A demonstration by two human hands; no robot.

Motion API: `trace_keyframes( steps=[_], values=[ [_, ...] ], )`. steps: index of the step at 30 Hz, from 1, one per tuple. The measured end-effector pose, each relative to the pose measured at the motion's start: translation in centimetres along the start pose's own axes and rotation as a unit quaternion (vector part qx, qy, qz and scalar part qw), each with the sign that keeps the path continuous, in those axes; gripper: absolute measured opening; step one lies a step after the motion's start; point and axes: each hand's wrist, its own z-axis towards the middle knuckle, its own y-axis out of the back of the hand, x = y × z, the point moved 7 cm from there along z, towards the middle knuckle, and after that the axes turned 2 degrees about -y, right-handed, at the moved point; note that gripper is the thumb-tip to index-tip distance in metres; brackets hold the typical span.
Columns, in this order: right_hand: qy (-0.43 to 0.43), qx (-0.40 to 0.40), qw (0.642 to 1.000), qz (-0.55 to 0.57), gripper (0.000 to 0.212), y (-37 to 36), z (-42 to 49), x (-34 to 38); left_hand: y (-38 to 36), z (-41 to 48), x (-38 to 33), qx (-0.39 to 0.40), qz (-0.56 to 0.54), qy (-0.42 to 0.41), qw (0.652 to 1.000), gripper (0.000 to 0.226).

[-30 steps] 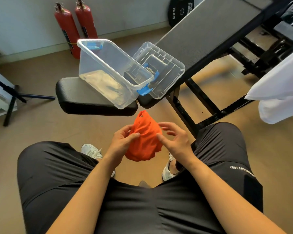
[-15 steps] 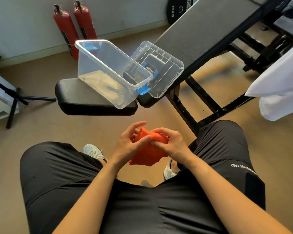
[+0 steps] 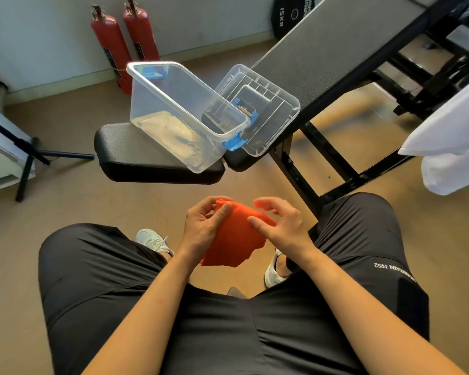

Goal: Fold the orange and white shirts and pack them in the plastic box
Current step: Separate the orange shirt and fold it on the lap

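The orange shirt [image 3: 233, 236] is a small folded bundle held in the air between my knees. My left hand [image 3: 205, 228] grips its left side, thumb on top and fingers curled round the upper edge. My right hand [image 3: 280, 227] has its thumb pressed on the bundle's right side, its fingers arched over the far corner. The clear plastic box [image 3: 184, 112] with blue clips stands tilted on the black bench seat [image 3: 136, 155], holding no clothes. Its clear lid [image 3: 266, 115] leans beside it. The white shirt [image 3: 450, 142] hangs at the right edge.
The inclined bench back [image 3: 336, 47] and its black frame [image 3: 325, 161] run to the upper right. Two red fire extinguishers [image 3: 125, 41] stand by the wall, next to a 15 kg weight plate [image 3: 290, 14]. A black stand [image 3: 27, 152] is at the left. My thighs fill the foreground.
The upright orange bundle has been folded down flatter and lowered slightly toward me. My right fingers have now lifted off its top edge.
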Motion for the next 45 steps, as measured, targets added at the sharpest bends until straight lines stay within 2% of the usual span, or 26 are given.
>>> trace_keyframes(
  steps=[3, 6, 11, 14, 16, 22, 25, 27, 28, 30, 32, 34, 36, 38, 40, 43, 45],
  values=[
    [0.092, 0.025, 0.993, -0.075, 0.058, -1.0, -0.3, 2.0, -0.9, -0.4, -0.4, 0.032, 0.030, -0.002, 0.999, 0.026],
    [0.112, 0.061, 0.991, -0.050, 0.054, -2.4, -0.8, 2.5, -1.6, -0.9, -0.6, 0.052, 0.057, -0.002, 0.997, 0.036],
    [0.050, -0.003, 0.998, 0.034, 0.034, -0.6, -0.5, 1.4, -1.9, -0.8, 0.3, 0.132, 0.120, 0.028, 0.983, 0.052],
    [0.003, -0.040, 0.997, 0.066, 0.031, 1.3, 0.1, 0.4, -2.3, -0.8, 0.9, 0.160, 0.156, 0.027, 0.974, 0.040],
    [-0.016, -0.056, 0.995, 0.075, 0.030, 2.2, 0.4, -0.1, -2.5, -0.9, 0.7, 0.163, 0.148, 0.022, 0.975, 0.034],
    [-0.061, -0.111, 0.989, 0.083, 0.023, 3.4, 0.9, -1.5, -2.5, -1.2, 0.1, 0.197, 0.115, 0.027, 0.973, 0.047],
    [-0.054, -0.137, 0.989, 0.025, 0.023, 3.8, 0.8, -1.4, -2.4, -1.2, -0.1, 0.179, 0.084, 0.033, 0.980, 0.042],
    [0.008, -0.146, 0.986, -0.081, 0.031, 3.6, 0.4, -0.4, -2.2, -1.1, 0.0, 0.156, 0.070, 0.037, 0.985, 0.039],
    [0.045, -0.137, 0.982, -0.120, 0.038, 3.2, 0.1, 0.4, -2.0, -1.0, 0.0, 0.145, 0.065, 0.035, 0.987, 0.039],
    [0.084, -0.075, 0.985, -0.130, 0.060, 1.4, -0.5, 1.5, -1.7, -1.0, -0.2, 0.123, 0.053, 0.030, 0.991, 0.043],
    [0.069, 0.009, 0.992, -0.108, 0.082, -0.7, -1.2, 1.8, -1.4, -0.9, -0.4, 0.113, 0.035, 0.027, 0.993, 0.046],
    [0.047, 0.055, 0.994, -0.085, 0.094, -2.3, -1.6, 1.6, -1.4, -1.0, -0.8, 0.122, 0.012, 0.025, 0.992, 0.043],
    [0.029, 0.064, 0.996, -0.049, 0.094, -3.0, -1.6, 1.4, -1.5, -1.1, -1.1, 0.140, -0.001, 0.015, 0.990, 0.036],
    [0.012, 0.065, 0.998, -0.002, 0.084, -3.3, -1.3, 1.4, -1.6, -1.4, -1.2, 0.147, -0.009, 0.008, 0.989, 0.031],
    [0.002, 0.066, 0.998, 0.023, 0.074, -3.2, -1.1, 1.3, -1.4, -1.5, -1.3, 0.120, 0.015, -0.010, 0.993, 0.029],
    [-0.005, 0.075, 0.997, 0.021, 0.068, -3.1, -1.1, 0.9, -0.4, -1.2, -1.8, 0.052, 0.098, -0.064, 0.992, 0.043],
    [-0.013, 0.097, 0.994, 0.039, 0.069, -3.1, -1.3, 0.8, -0.4, -1.2, -2.3, 0.073, 0.126, -0.086, 0.986, 0.062]
  ],
)
